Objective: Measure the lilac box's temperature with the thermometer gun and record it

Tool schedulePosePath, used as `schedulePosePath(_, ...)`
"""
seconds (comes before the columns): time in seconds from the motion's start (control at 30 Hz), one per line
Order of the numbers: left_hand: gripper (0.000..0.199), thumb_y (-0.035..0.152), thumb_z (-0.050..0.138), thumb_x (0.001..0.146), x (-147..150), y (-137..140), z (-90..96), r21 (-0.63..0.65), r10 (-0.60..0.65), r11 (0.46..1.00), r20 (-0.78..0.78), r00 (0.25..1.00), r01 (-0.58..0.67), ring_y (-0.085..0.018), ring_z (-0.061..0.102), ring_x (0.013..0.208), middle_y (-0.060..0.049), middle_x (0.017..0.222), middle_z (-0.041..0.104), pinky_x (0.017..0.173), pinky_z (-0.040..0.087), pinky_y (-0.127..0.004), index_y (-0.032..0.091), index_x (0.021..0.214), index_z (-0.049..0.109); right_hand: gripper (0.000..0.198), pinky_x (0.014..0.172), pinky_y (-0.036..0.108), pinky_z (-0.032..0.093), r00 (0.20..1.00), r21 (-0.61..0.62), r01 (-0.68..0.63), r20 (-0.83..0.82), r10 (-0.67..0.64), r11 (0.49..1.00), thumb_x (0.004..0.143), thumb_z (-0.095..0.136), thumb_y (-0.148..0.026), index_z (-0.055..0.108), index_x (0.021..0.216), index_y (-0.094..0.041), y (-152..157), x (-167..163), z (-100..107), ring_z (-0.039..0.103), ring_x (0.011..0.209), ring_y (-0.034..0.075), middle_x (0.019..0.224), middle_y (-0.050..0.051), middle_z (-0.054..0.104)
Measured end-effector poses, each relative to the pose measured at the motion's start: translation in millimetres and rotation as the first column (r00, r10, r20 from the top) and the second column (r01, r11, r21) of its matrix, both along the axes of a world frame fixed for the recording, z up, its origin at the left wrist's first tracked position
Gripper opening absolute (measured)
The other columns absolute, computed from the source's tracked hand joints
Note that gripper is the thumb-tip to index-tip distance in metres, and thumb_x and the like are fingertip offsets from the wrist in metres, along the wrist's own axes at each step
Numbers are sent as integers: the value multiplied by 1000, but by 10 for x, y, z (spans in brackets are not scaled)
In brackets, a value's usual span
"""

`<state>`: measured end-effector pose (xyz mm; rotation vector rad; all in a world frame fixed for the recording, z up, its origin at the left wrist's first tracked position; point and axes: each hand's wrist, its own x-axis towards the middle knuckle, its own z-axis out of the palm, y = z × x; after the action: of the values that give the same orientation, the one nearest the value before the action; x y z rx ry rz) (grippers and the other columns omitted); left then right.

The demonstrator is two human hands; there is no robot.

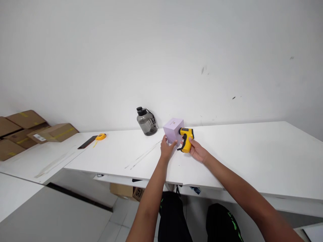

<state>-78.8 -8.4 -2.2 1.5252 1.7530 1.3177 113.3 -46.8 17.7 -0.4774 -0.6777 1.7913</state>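
A lilac cube-shaped box (172,131) rests on the white table with a small mark on its top. My left hand (167,148) grips its near lower part, thumb on the front and fingers along the left side. In my right hand (198,151) is a yellow and black pistol-shaped infrared thermometer (187,140), held upright just to the right of the box. Its upper end overlaps the box's right face; whether they touch, I cannot tell. Some right fingers are hidden behind the handle. A grey see-through water jug (147,123) with a black lid leans near the wall.
A yellow tape measure (101,136) lies beside a dark flat strip (87,142) on the left. Several cardboard boxes (59,132) stand at far left. The wall (161,60) borders the table's (242,151) back edge. Below is an open shelf, with a cardboard box (122,190) underneath.
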Motion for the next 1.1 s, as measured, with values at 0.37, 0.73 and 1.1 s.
schedulePosePath(0.37, 83, 54, 80, 77, -9, 2, -30, 46, -24, 999, 16, 1000, 24, -30, 58, 138, -14, 149, 60, 113, 48, -44, 23, 147, 47, 21, 87, 30, 66, 999, -13, -5, 48, 5, 1000, 93, 73, -34, 71, 110, -21, 35, -21, -19, 77, 93, 17, 109, 4, 80)
schedulePosePath(0.73, 85, 57, 79, 76, -14, 34, -68, 57, -28, 998, 11, 1000, 27, -30, 57, 138, -14, 151, 58, 114, 46, -47, 26, 148, 46, 23, 87, 31, 65, 998, -24, -5, 57, 6, 1000, 91, 75, -34, 71, 111, -23, 51, -1, -23, 76, 94, 16, 118, 2, 78)
schedulePosePath(1.1, 83, 54, 78, 78, 29, -13, -19, 22, -5, 1000, -2, 1000, 5, -29, 58, 135, -12, 148, 60, 114, 45, -46, 28, 149, 44, 18, 82, 28, 65, 998, -79, -2, 63, 7, 997, 94, 70, -30, 70, 111, -24, 53, 25, 0, 76, 93, 15, 119, 2, 78)
